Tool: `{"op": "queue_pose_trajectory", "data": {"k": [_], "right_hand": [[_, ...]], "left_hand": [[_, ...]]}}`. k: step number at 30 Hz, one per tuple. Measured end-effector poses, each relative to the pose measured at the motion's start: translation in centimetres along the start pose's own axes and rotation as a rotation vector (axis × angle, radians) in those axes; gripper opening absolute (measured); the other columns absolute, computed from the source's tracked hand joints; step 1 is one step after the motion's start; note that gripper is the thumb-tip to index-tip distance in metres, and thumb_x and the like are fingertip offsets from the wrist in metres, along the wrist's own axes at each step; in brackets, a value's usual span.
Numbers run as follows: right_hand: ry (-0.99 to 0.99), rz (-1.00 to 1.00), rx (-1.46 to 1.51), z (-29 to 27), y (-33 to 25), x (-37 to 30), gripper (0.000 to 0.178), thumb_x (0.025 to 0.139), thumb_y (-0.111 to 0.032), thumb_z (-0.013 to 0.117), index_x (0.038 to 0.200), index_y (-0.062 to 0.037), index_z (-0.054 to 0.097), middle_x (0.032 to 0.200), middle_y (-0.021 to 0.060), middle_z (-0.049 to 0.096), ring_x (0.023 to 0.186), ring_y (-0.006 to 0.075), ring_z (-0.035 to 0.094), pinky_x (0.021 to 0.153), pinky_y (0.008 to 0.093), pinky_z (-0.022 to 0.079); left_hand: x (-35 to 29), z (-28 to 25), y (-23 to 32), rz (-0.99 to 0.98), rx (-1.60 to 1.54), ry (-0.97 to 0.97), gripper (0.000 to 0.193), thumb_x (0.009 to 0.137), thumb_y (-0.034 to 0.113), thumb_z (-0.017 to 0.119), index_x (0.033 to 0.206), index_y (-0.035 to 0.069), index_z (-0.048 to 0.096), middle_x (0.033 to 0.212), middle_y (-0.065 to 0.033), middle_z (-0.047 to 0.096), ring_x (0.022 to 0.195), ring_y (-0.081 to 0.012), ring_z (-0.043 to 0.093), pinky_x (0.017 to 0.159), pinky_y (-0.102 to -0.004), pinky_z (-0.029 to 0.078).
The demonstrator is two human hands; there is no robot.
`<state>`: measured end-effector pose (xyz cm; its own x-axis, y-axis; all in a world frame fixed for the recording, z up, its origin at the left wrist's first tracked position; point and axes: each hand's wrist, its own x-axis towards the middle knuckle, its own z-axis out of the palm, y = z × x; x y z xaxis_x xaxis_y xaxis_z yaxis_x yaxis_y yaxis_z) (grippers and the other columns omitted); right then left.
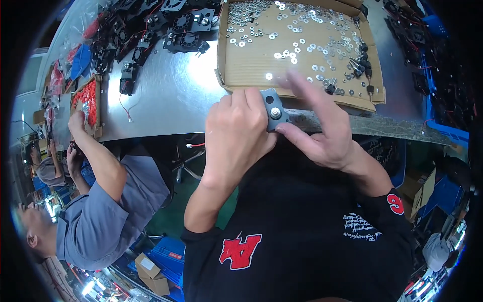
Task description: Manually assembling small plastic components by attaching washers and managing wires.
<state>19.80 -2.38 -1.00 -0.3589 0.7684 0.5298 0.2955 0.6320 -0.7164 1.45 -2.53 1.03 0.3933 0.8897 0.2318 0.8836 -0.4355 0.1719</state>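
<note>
Clasps grey bracket in curled left hand; spreads right hand loosely beside it. Seems stiff, light; best held by edges.

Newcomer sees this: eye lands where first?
Probably a shallow brown cardboard tray, top centre, scattered with shiny round washers. Below it, the left hand grips a flat grey plate with a round silver fitting, right hand open beside it. Bright red pieces sit in a cardboard box at far left.
</note>
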Motion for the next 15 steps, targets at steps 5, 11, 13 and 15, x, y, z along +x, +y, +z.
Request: {"op": "queue_pose_trajectory", "data": {"k": [5,11,13,15], "right_hand": [[-0.036,0.026,-0.063,-0.4,0.1,-0.9,0.077,0.076,-0.003,0.083,0.143,0.0026,0.045,0.131,0.0220,0.060,0.108,0.0228,0.064,0.090,0.0327,0.049],[-0.028,0.032,0.002,0.0,0.8,-0.3,0.082,0.076,-0.007,0.083,0.146,0.0026,0.041,0.137,0.0222,0.058,0.113,0.0242,0.061,0.094,0.0345,0.047],[-0.088,0.014,-0.047,-0.2,0.9,-0.8,0.084,0.077,-0.008,0.083,0.147,0.0023,0.039,0.137,0.0214,0.058,0.114,0.0247,0.061,0.095,0.0355,0.046],[-0.039,0.235,0.049,-0.3,0.5,-1.4,0.084,0.079,-0.007,0.081,0.149,0.0035,0.036,0.140,0.0204,0.056,0.115,0.0259,0.061,0.098,0.0375,0.045]], "left_hand": [[-0.1,-0.3,0.0,-0.033,-0.012,-0.010,0.038,0.059,0.018,0.078,0.083,0.004,0.053,0.076,-0.0111,0.058,0.067,-0.0267,0.063,0.060,-0.0357,0.050],[0.1,0.4,-0.1,-0.029,0.007,-0.001,0.038,0.060,0.019,0.078,0.082,0.003,0.053,0.074,-0.0106,0.057,0.066,-0.0272,0.062,0.060,-0.0354,0.050],[0.0,0.2,0.0,-0.035,0.001,0.008,0.038,0.060,0.019,0.078,0.082,0.003,0.053,0.074,-0.0105,0.057,0.066,-0.0273,0.062,0.060,-0.0354,0.050],[0.1,0.1,0.1,-0.040,-0.005,0.017,0.038,0.060,0.019,0.078,0.083,0.004,0.053,0.074,-0.0104,0.057,0.066,-0.0275,0.062,0.060,-0.0353,0.050]]}}
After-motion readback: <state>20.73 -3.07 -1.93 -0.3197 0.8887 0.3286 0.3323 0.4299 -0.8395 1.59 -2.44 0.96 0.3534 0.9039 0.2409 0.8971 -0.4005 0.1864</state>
